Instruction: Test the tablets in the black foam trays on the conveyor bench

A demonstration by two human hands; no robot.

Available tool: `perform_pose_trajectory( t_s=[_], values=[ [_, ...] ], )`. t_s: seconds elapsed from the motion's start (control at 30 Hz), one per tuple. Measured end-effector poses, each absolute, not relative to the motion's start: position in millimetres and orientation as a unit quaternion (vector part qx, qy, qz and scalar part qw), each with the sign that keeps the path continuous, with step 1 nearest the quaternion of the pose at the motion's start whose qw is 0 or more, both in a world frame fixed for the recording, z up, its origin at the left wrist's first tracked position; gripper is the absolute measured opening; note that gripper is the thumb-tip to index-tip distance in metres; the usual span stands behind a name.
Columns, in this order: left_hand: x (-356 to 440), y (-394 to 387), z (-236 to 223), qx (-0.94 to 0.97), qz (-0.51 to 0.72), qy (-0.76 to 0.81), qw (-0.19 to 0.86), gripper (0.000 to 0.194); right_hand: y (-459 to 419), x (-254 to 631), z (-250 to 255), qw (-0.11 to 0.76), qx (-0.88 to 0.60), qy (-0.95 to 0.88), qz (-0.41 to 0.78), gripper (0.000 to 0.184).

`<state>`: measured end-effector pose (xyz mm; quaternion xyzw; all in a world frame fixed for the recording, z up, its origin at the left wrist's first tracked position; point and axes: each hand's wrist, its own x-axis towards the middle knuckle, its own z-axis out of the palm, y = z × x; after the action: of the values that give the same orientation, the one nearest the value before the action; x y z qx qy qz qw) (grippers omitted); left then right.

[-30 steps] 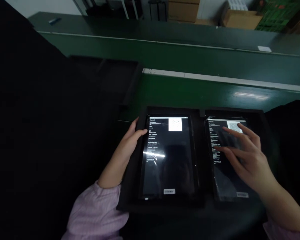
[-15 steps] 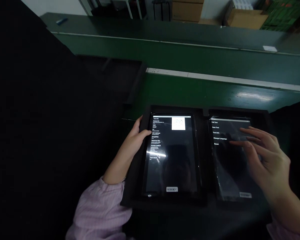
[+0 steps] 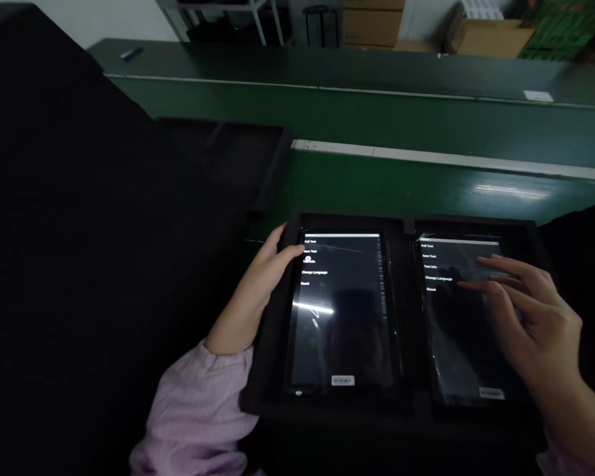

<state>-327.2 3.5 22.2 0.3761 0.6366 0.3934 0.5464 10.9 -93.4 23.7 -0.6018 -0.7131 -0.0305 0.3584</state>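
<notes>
A black tray (image 3: 409,317) with two compartments holds two tablets lying face up. My left hand (image 3: 266,268) wraps the tray's left wall, its thumb reaching the edge of the left tablet (image 3: 347,324). That screen is lit with a short list of menu lines, and a small barcode label is near its bottom. Over the right tablet (image 3: 461,344), my right hand (image 3: 535,304) hovers or lightly touches with fingers apart, holding nothing. The same kind of menu list shows on the right screen, partly covered by my fingers.
Another black tray (image 3: 228,158) lies on the green bench (image 3: 347,178) at the upper left. A pale strip (image 3: 406,156) runs across the bench. Dark cloth (image 3: 54,231) hangs at the left. Cardboard boxes (image 3: 371,23) and green crates (image 3: 565,33) stand behind.
The left tablet's screen has gone from an information page with a white code square to the menu list. My left thumb has moved slightly up. My right hand stays over the right tablet.
</notes>
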Motion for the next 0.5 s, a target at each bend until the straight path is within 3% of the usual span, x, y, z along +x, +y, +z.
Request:
perform_pose_trajectory(
  t_s=[0.3, 0.5],
  values=[
    [-323, 10, 19, 0.417, 0.350, 0.672, 0.502, 0.077, -91, 16, 19, 0.352, -0.621, -0.700, -0.025, 0.031],
    [-325, 2, 19, 0.378, 0.375, 0.669, 0.519, 0.072, -89, 22, 4, 0.278, -0.649, -0.706, -0.054, 0.044]
  ],
)
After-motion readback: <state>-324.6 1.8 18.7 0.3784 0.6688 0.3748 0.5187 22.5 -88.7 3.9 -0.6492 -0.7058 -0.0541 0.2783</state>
